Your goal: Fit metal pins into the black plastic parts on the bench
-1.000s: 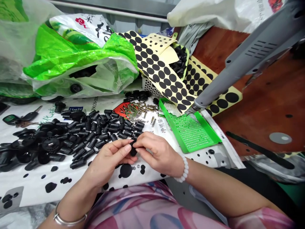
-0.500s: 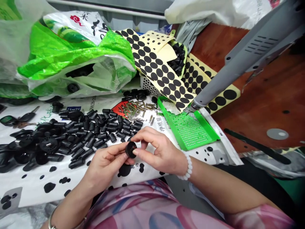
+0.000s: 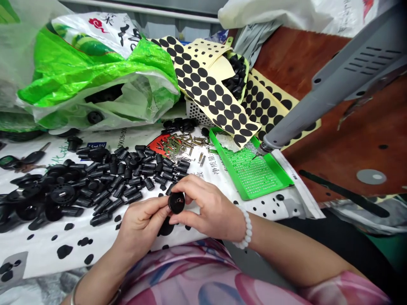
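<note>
A round black plastic knob [image 3: 177, 203] with a hollow face sits between my two hands, in front of the pile. Its left edge is pinched by the thumb and fingers of my left hand [image 3: 140, 220]. My right hand [image 3: 206, 207], with a white bead bracelet at the wrist, curls round the other side; index finger on the upper rim, thumb just below. A small coppery detail shows inside the knob, too small to name. Beyond my hands lie many black ribbed knobs [image 3: 127, 173] and a heap of small metal clips [image 3: 178, 146].
A green tray [image 3: 251, 180] with rows of tiny screws stands at right, an electric screwdriver [image 3: 295, 114] angled over it. Sheets of black round stickers [image 3: 206, 84] lean on a basket behind. A green plastic bag [image 3: 104, 76] fills the back left; keys [image 3: 28, 159] lie at left.
The knob has turned to face me more squarely. My right thumb has left its face and dropped below it, while the index finger has moved onto its top rim.
</note>
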A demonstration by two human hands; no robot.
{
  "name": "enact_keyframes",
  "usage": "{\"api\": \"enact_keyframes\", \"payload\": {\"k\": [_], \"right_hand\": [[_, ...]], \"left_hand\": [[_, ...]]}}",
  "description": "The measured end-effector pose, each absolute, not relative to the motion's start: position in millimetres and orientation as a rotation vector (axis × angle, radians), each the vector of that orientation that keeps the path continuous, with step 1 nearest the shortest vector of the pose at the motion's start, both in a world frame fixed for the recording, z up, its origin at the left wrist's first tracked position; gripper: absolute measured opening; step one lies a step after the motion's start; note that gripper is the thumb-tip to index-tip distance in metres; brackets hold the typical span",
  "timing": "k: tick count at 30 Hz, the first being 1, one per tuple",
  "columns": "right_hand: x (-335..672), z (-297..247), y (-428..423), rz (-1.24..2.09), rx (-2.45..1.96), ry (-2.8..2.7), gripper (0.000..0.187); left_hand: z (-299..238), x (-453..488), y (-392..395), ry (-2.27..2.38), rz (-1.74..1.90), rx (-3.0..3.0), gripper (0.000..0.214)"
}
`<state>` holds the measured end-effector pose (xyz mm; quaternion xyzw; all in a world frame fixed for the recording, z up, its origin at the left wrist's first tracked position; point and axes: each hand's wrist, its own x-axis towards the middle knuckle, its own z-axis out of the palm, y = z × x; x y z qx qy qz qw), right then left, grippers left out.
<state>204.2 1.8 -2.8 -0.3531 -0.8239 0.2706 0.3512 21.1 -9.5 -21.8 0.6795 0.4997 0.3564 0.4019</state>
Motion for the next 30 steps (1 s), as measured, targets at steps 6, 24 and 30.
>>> {"api": "enact_keyframes", "payload": {"k": [6,24,30], "right_hand": [[201,-4,-1,0.546,-0.866,-2.119,0.035],[218,-3,-14,0.728,-0.904,-1.923,0.008],[235,-18,-5,0.859,-1.110,-1.540,0.005]], "left_hand": [[-24,23,-9,1.261,0.908,1.574,0.016],[-21,22,-13,1.109,0.808,2.073,0.024],[-21,7,-4,1.582,0.823,2.357,0.026]]}}
